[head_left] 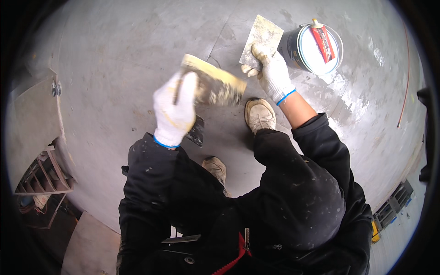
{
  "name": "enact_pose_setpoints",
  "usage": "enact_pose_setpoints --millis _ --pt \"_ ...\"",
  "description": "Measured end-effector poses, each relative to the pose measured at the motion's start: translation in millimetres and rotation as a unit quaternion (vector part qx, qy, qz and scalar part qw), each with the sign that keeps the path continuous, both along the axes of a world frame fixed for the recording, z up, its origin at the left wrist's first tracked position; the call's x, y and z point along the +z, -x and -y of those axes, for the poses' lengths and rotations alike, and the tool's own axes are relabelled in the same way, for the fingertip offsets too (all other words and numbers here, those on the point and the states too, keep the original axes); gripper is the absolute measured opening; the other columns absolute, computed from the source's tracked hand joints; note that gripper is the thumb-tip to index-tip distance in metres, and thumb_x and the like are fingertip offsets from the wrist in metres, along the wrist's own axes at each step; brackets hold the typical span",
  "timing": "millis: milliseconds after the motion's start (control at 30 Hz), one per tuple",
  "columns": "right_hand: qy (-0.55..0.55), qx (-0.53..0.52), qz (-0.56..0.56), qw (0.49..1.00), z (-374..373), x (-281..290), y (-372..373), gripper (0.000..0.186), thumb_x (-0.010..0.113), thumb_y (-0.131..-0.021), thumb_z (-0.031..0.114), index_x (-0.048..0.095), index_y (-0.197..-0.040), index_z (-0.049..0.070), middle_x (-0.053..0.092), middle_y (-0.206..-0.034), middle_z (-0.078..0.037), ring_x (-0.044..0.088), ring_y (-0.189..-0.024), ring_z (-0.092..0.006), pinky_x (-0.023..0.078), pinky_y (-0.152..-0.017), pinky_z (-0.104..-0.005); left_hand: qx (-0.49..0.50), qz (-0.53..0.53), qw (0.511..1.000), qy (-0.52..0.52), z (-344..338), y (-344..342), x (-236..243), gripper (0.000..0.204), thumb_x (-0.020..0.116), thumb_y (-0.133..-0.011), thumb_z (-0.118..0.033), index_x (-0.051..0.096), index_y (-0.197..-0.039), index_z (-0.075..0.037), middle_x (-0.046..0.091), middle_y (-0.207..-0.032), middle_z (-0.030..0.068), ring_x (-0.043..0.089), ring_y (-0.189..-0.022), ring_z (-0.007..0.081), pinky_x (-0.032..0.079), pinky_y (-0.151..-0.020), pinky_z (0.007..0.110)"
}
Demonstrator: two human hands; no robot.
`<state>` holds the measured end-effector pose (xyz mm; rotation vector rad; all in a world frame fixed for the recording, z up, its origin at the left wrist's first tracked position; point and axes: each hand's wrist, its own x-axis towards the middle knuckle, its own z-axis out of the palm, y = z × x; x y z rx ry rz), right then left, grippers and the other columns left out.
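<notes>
Fingers [188, 87] of the white-gloved left hand [174, 107] clamp a dark, yellow-edged rectangular blade [219, 86] extending rightward; the white-gloved right hand [276, 75] grips a stained pale rectangular plate [262, 35], a round white-lidded bucket [313, 63] beside it.

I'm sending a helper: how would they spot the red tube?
Find the bucket near the gloved right hand. On its white lid lies the tube, pale cap at the far end. Its red body sets it apart from that hand's pale, smeared blade.
</notes>
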<state>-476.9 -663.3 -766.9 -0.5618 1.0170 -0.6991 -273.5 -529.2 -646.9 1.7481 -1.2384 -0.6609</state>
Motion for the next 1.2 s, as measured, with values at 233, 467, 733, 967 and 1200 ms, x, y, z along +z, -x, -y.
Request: enact_pose_setpoints --millis 233,467,733,967,1200 --pt "0.015 0.086 -0.077 0.993 8 -44 8 0.029 0.071 -0.102 0.020 0.069 -0.125 0.002 0.074 -0.108 -0.006 0.071 -0.089 -0.0140 0.060 -0.067 -0.0292 0.052 -0.302 0.910 -0.280 -1 -21 -1 0.037 0.061 -0.105 -0.012 0.062 -0.138 0.004 0.073 -0.109 0.0063 0.067 -0.088 0.0111 0.054 -0.079 0.029" --pt "-0.029 0.155 -0.113 0.981 21 -70 9 0.030 0.071 -0.102 0.021 0.069 -0.124 0.001 0.075 -0.108 -0.007 0.072 -0.086 -0.0143 0.063 -0.070 -0.0314 -0.048 -0.283 0.933 -0.218 -6 -18 -19 0.046 0.064 -0.103 -0.010 0.057 -0.146 0.004 0.066 -0.138 0.0088 0.060 -0.124 0.0115 0.049 -0.106 0.030" --pt "0.131 0.334 0.038 0.932 -7 2 -34 0.025 0.066 -0.104 0.016 0.067 -0.122 -0.002 0.076 -0.098 -0.011 0.074 -0.073 -0.0174 0.065 -0.065 -0.0313 -0.086 -0.271 0.922 -0.262 -10 -23 -20 0.051 0.064 -0.104 -0.012 0.052 -0.151 0.003 0.068 -0.135 0.0076 0.059 -0.123 0.0120 0.046 -0.108 0.030" --pt "0.094 0.338 -0.029 0.936 7 38 -57 0.023 0.067 -0.102 0.019 0.070 -0.116 0.002 0.077 -0.097 -0.011 0.074 -0.081 -0.0184 0.064 -0.071 -0.0323 -0.044 -0.363 0.876 -0.314 -6 -19 -13 0.047 0.070 -0.099 -0.005 0.059 -0.144 0.001 0.069 -0.117 0.0021 0.062 -0.104 0.0082 0.050 -0.092 0.026" --pt "0.088 0.301 -0.069 0.947 13 27 -56 0.025 0.066 -0.101 0.018 0.071 -0.122 0.005 0.077 -0.093 -0.008 0.074 -0.075 -0.0154 0.063 -0.060 -0.0277 -0.124 -0.284 0.904 -0.295 -13 -15 -6 0.065 0.078 -0.090 -0.002 0.053 -0.150 0.001 0.067 -0.127 0.0031 0.060 -0.114 0.0097 0.049 -0.101 0.027"
